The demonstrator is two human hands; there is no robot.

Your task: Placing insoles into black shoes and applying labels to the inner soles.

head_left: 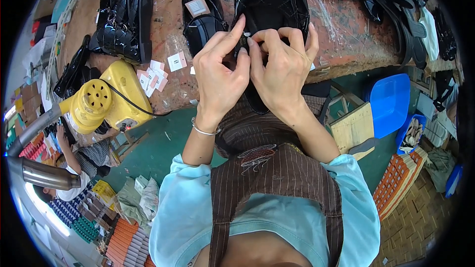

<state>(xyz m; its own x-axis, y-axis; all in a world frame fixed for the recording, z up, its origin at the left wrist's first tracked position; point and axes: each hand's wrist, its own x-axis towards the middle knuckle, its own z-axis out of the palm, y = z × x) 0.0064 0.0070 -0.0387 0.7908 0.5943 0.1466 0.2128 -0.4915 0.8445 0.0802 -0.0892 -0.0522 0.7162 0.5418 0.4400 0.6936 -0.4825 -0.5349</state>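
A glossy black patent shoe lies on the reddish worktable, its near end hanging over the edge toward my lap. My left hand and my right hand meet over the middle of this shoe. The fingertips of both pinch a small dark ornament against the shoe's upper. A silver bangle circles my left wrist. A second black shoe with a white label inside rests just left of the first.
A yellow blower with a black cord sits at the table's left edge, small white tags scattered beside it. More black shoes stand far left, dark sandals far right. Below are a blue bin and another person.
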